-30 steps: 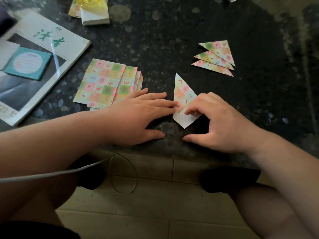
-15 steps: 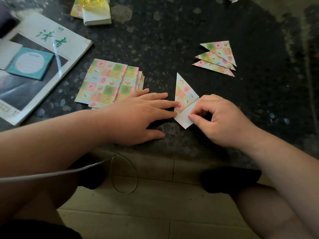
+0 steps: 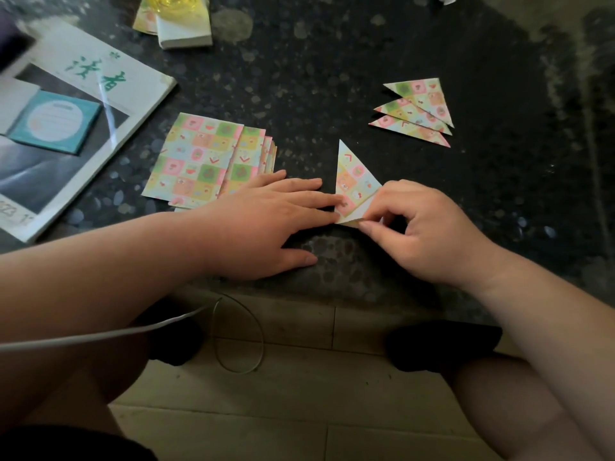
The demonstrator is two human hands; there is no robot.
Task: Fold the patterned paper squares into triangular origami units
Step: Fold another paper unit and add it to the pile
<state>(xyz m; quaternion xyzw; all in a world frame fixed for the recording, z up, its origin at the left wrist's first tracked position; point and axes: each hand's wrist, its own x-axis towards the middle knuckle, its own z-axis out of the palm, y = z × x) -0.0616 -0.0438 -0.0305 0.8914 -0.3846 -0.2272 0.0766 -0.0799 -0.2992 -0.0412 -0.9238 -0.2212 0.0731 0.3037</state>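
A partly folded patterned paper [image 3: 353, 176] lies on the dark speckled table [image 3: 332, 78], its point aimed away from me. My left hand [image 3: 266, 224] lies flat, fingertips pressing the paper's left lower edge. My right hand [image 3: 419, 227] pinches the paper's white lower flap between thumb and forefinger and lifts it upward. A fanned stack of unfolded patterned squares [image 3: 206, 158] sits to the left, partly under my left hand. Three folded triangular units [image 3: 419, 109] lie overlapped at the back right.
A white magazine [image 3: 66, 104] with a teal booklet [image 3: 55, 121] on it lies at the far left. A white box with something yellow on it [image 3: 183, 24] stands at the back. The table's front edge runs below my hands; a white cable [image 3: 100, 334] hangs there.
My right hand has closed on the white lower flap and folded it up toward the patterned part, so less white shows. The left hand has stayed pressing the paper.
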